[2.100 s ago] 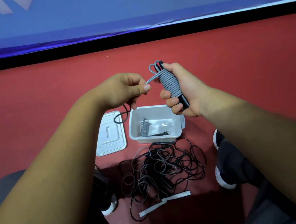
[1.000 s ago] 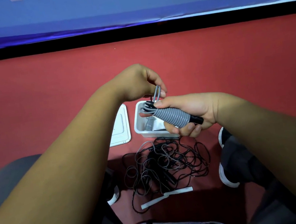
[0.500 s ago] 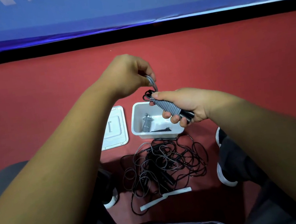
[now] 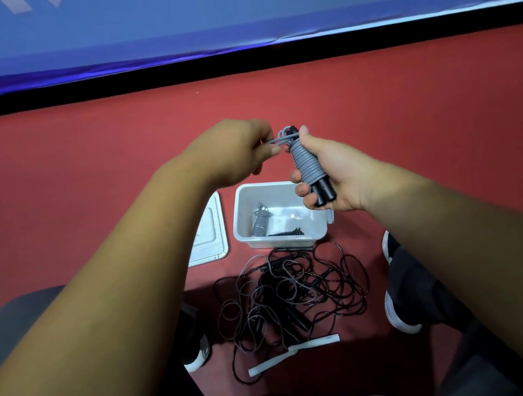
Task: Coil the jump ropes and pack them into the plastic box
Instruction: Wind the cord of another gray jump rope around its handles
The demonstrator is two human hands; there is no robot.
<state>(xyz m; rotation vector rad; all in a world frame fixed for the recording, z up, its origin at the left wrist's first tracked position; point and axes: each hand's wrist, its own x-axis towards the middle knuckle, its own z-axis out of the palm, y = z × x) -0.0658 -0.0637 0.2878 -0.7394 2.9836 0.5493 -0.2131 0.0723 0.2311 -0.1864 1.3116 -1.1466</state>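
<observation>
Above one box (image 4: pixel 242 215), left hand (image 4: pixel 235 152) and right hand (image 4: pixel 333 168) grip one coiled rope (image 4: pixel 305 162).

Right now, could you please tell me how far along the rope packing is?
Done: one coiled grey rope lies in the plastic box. In hand: the right hand grips a second grey bundle while the left hand pinches its loose end. Left: the black tangle on the floor, uncoiled.

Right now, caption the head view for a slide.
Right hand holds coiled gray jump rope, left hand pinches its loose end, open plastic box nearby.
</observation>
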